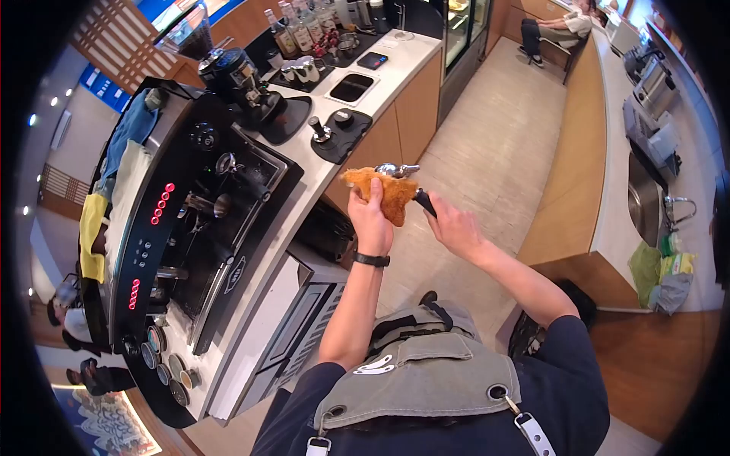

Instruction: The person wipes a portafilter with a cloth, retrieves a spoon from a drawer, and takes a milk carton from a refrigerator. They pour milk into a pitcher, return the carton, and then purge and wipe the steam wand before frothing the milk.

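An orange-brown cloth (391, 199) is bunched in my left hand (371, 224), thumb lying over it and fingers wrapped behind. My right hand (455, 229) grips the black handle (426, 202) of a portafilter. Its metal head and spout (395, 169) show above the cloth's top edge. The cloth covers the rest of the head, so the basket is hidden. Both hands are in mid-air beside the counter, level with the tamping mat (344, 140) that carries a tamper (318, 131).
The espresso machine (205, 205) with red-lit buttons stands left. Behind it are a grinder (232, 80), a knock-out bin opening (351, 88), a small scale (372, 60) and several bottles (296, 30). At right runs a counter with a sink (645, 199). A person (559, 30) sits far back.
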The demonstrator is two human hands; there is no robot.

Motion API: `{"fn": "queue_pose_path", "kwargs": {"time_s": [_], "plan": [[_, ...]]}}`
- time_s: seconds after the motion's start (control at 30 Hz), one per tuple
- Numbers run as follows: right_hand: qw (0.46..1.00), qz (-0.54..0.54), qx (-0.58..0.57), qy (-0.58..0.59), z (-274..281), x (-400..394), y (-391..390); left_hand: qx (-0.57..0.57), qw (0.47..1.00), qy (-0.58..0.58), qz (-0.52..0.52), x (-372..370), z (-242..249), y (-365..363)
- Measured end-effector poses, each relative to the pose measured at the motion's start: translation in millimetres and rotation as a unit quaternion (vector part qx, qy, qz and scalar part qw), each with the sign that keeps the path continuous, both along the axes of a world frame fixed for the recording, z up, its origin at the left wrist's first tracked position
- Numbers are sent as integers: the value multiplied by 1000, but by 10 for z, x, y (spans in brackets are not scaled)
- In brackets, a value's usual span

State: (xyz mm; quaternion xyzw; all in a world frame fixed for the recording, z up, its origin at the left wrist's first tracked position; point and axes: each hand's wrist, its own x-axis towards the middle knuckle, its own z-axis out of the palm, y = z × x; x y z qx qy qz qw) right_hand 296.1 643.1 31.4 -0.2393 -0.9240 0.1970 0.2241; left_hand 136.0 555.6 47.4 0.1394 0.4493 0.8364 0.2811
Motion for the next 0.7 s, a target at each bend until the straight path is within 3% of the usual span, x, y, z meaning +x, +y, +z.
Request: {"fn": "queue_pose_path", "kwargs": {"time_s": [0.03, 0.07, 0.2, 0.33, 0.43, 0.47, 0.57, 0.7], "plan": [[1000, 11, 0, -15, 79, -39, 5, 71, 993, -92, -36, -55, 109, -27], [1000, 22, -2, 2, 146, -92, -59, 92, 990, -99, -34, -56, 208, -72], [998, 52, -20, 16, 345, -363, -270, 5, 985, 142, 96, -241, 49, -196], [992, 89, -83, 22, 385, -636, -492, 110, 993, -23, 40, -445, 499, -589], [985, 96, -141, 27, 562, -852, -815, 155, 984, -27, 86, -503, 363, -791], [984, 109, -134, 46, 538, -915, -884, 188, 975, 58, 104, -581, 201, -852], [979, 136, -131, 80, 467, -1137, -1084, -32, 928, 258, 269, -663, 274, -1102], [976, 153, -147, 40, 510, -1285, -1415, 143, 985, 18, 100, -954, 387, -1599]]}}
